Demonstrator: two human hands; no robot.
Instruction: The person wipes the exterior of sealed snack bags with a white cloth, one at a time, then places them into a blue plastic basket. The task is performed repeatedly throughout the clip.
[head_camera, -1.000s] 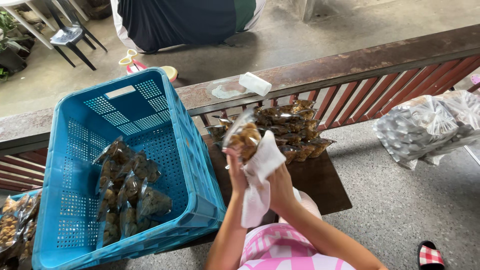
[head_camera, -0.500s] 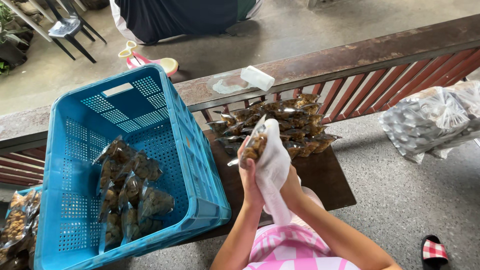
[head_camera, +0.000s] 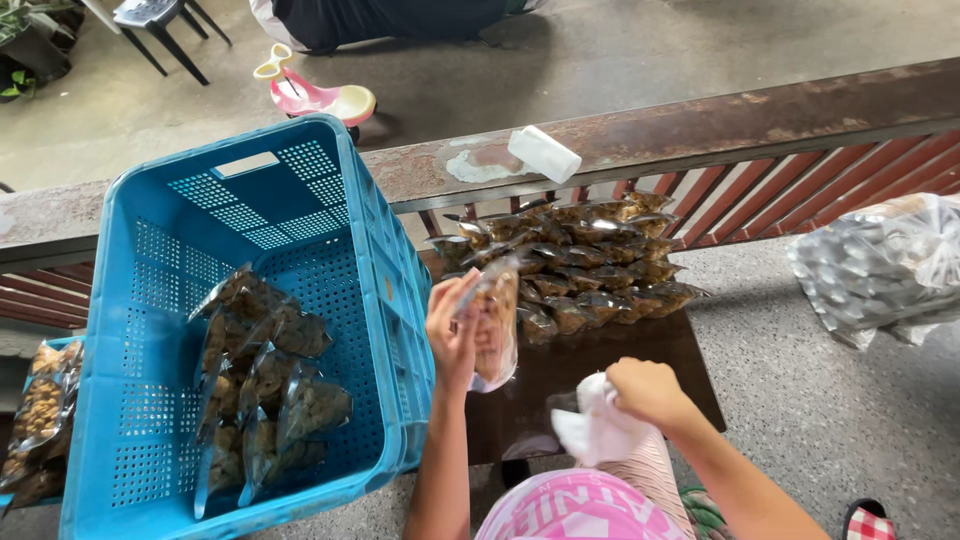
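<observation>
The left hand (head_camera: 455, 325) grips a clear packet (head_camera: 497, 325) of brown snacks, upright, just right of the blue crate (head_camera: 390, 290) and above the dark table (head_camera: 610, 350). The right hand (head_camera: 648, 390) is closed on a white cloth (head_camera: 592, 432). More packets lie piled (head_camera: 580, 265) on the table, others in the crate.

The snack bag (head_camera: 497, 325) is a clear plastic pouch filled with brown pieces, held upright in the left hand (head_camera: 455, 325) just right of the blue crate's wall, above the dark counter (head_camera: 600, 360). The white cloth (head_camera: 592, 432) is crumpled and bunched in the right hand (head_camera: 645, 390), low over the counter's near edge.
</observation>
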